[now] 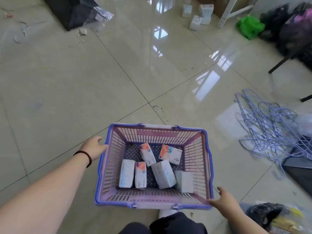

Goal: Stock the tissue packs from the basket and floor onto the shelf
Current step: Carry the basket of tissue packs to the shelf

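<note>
A pink basket [196, 157] with a blue rim stands on the tiled floor just in front of my feet. Several white tissue packs [163, 173] lie loose on its bottom, some with orange-and-blue print. My left hand [93, 146] touches the far left corner of the rim, fingers spread. My right hand [222, 199] rests at the near right corner of the rim, fingers apart. More tissue packs [200, 16] stand on the floor far ahead, beside a white shelf leg [227, 13].
A tangle of purple wire hangers [270, 130] lies on the floor to the right. A green bag [249, 27] and dark bags sit at the far right, a black bag [74, 12] at the far left. Another dark bag lies by my right arm.
</note>
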